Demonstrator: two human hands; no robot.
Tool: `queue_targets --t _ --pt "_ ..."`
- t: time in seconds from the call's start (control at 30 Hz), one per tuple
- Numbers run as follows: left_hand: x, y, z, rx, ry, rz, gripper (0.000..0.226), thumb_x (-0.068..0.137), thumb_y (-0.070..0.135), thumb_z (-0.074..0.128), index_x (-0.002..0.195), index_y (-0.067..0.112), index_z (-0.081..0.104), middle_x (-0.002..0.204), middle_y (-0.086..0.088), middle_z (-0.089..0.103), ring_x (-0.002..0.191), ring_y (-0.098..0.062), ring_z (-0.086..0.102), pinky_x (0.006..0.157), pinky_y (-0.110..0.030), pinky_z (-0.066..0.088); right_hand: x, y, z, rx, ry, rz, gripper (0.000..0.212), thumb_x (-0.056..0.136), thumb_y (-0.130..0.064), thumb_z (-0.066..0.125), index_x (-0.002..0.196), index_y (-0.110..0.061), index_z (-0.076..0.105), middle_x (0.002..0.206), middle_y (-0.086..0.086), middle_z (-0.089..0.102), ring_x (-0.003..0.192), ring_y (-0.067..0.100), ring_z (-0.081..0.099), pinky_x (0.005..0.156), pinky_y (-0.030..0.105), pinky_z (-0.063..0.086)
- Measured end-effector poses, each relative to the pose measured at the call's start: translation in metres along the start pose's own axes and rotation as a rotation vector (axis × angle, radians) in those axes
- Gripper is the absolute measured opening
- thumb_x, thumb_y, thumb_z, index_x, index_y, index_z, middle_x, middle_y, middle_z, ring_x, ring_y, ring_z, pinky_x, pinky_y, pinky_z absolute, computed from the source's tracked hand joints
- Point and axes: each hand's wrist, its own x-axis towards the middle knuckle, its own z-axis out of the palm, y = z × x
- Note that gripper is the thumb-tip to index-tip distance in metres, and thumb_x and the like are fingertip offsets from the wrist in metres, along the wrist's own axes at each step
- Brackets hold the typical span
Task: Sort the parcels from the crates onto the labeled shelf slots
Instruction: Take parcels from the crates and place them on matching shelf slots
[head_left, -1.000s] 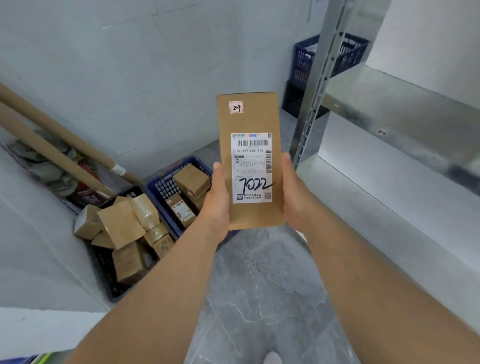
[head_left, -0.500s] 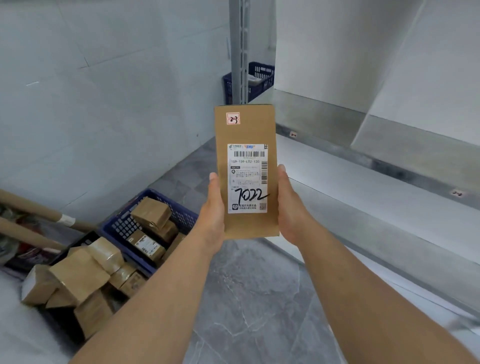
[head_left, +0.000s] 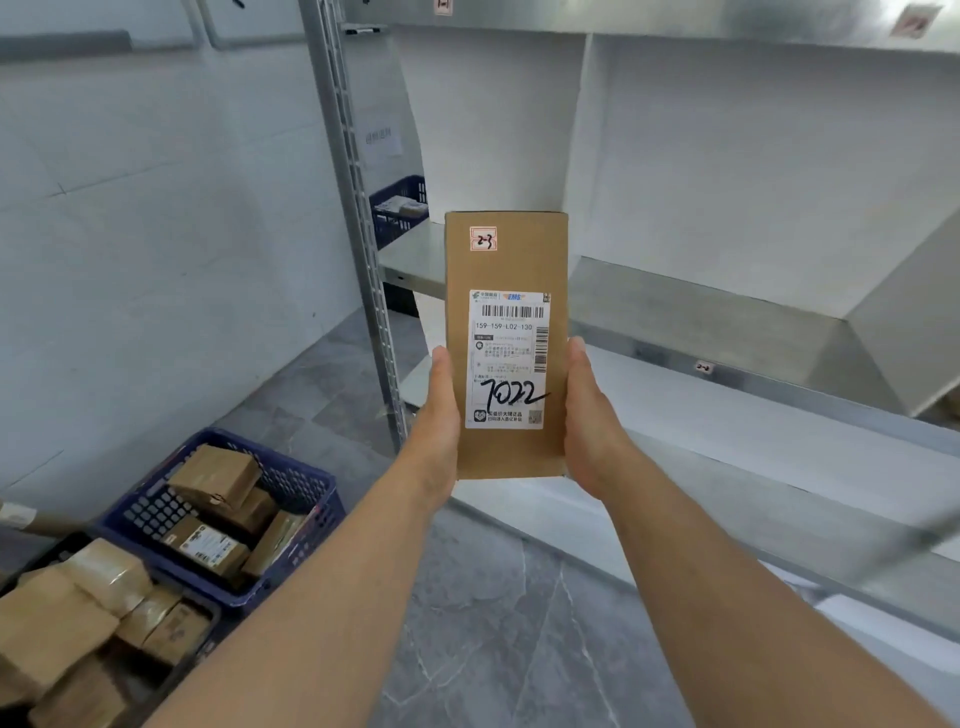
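A long brown cardboard parcel (head_left: 506, 270) stands upright in front of me. It carries a white shipping label with "7022" handwritten on it and a small sticker marked "2-3" near its top. My left hand (head_left: 440, 415) grips its lower left edge and my right hand (head_left: 589, 421) grips its lower right edge. Behind it is a metal shelf (head_left: 675, 312) with small slot labels, one (head_left: 703, 367) on the shelf's front edge. A blue crate (head_left: 291, 488) with several brown parcels sits on the floor at the lower left.
A black crate (head_left: 205, 652) full of brown boxes lies at the bottom left corner. A grey shelf upright (head_left: 358, 218) rises left of the parcel. Another blue crate (head_left: 400, 208) sits behind it. Grey tiled floor (head_left: 493, 623) spreads below my arms.
The view has swung up and to the right, from the crates toward the shelf. The parcel stays held upright in both hands, now in front of the shelf levels.
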Motion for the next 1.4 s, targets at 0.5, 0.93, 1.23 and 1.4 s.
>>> queue_targets --t 0.5,0.93,1.23,1.4 --pt "-0.092 -0.038 0.229 0.122 -0.261 0.053 0.065 0.092 0.072 0.008 0.098 0.049 0.069 0.104 0.007 0.075 0.106 -0.014 0.066 0.089 -0.036 0.051 -0.132 0.008 -0.226 0.076 0.225 -0.074 0.075 0.087 -0.079 0.009 0.108 -0.041 0.071 0.107 -0.004 0.074 0.109 0.02 0.064 0.107 0.049 0.04" --pt "-0.167 -0.072 0.402 0.165 -0.49 0.076 0.066 0.094 0.069 0.007 0.115 0.047 0.064 0.109 0.005 0.074 0.108 -0.017 0.066 0.101 -0.047 0.048 -0.237 0.026 -0.39 0.171 0.417 -0.167 0.066 0.082 -0.084 0.014 0.107 -0.052 0.067 0.113 -0.007 0.072 0.115 0.017 0.061 0.108 0.049 0.039" --pt "-0.182 -0.089 0.477 0.162 -0.663 0.081 0.066 0.08 0.079 0.014 0.103 0.051 0.069 0.113 0.007 0.073 0.111 -0.014 0.066 0.105 -0.046 0.046 -0.268 0.034 -0.46 0.232 0.576 -0.182 0.066 0.091 -0.073 0.01 0.097 -0.048 0.07 0.103 -0.007 0.075 0.105 0.015 0.066 0.103 0.048 0.045" --pt "-0.166 -0.097 0.505 0.163 -0.715 0.096 0.068 0.076 0.078 0.014 0.118 0.049 0.059 0.116 0.01 0.071 0.113 -0.012 0.064 0.105 -0.045 0.046 -0.259 0.039 -0.486 0.251 0.644 -0.192 0.065 0.092 -0.072 0.01 0.101 -0.045 0.069 0.102 -0.008 0.074 0.105 0.013 0.066 0.104 0.046 0.044"
